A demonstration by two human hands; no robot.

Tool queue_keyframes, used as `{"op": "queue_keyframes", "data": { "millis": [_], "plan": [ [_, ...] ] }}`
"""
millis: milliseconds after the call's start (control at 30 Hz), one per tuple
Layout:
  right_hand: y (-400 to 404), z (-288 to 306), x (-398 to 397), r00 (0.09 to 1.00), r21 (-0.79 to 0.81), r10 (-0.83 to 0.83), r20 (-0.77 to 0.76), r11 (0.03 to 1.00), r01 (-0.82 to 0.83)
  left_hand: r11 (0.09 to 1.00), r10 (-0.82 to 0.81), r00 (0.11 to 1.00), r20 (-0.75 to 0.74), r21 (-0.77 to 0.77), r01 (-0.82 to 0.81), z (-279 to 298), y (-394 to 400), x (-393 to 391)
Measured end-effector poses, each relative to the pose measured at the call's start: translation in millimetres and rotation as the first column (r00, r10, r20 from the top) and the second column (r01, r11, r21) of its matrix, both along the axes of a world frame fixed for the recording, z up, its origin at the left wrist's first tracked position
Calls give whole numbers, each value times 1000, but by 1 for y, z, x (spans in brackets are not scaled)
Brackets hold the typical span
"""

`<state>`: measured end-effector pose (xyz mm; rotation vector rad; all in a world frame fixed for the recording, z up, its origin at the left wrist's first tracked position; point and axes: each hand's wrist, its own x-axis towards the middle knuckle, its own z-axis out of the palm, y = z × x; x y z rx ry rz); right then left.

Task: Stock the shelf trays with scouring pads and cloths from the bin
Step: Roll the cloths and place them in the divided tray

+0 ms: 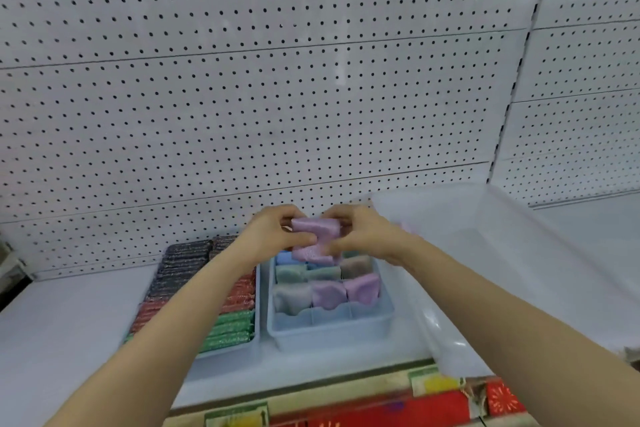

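A folded purple cloth (pixel 316 238) hangs above the back of a blue divided tray (pixel 330 333). My left hand (pixel 277 229) grips its left side and my right hand (pixel 360 232) grips its right side. The tray holds folded cloths in blue, green, grey and purple, in several compartments. To its left, a second tray (pixel 242 352) is packed with black, red and green glittery scouring pads (pixel 232 329); my left forearm crosses over it. A large clear plastic bin (pixel 485 270) stands on the shelf to the right; its contents are hard to make out.
The white shelf board (pixel 69 322) runs left of the trays, backed by white pegboard (pixel 277 80). The shelf's front edge carries price-label strips (pixel 346 402). Another shelf section (pixel 595 229) lies at the far right.
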<state>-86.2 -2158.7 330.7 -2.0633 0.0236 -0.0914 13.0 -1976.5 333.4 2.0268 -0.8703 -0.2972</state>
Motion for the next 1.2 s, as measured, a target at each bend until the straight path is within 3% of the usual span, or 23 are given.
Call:
{"op": "queue_keyframes", "data": {
  "millis": [167,300,567,700,800,967,1200],
  "plan": [
    [32,-31,12,996,-336,-41,-82,942,11,976,8,998,55,217,-20,-36,19,11],
    [47,-67,21,990,-469,-31,-139,882,-38,921,-72,990,119,390,20,-64,33,6],
    [62,-113,21,996,-425,-10,-88,905,-29,828,-196,930,310,560,-12,-87,36,-6],
    [61,-115,20,993,-541,76,-91,834,-113,773,-304,849,432,633,-45,-90,32,-11],
    [59,-112,14,985,-541,151,-84,824,-172,712,-362,776,516,691,-128,-95,36,-11],
    [55,-98,10,955,-509,190,-227,813,-283,603,-436,763,477,784,-145,-87,34,-18],
    [63,-118,6,961,-461,88,-263,863,-206,564,-405,812,421,814,-141,-98,27,-21]
  ]
}}
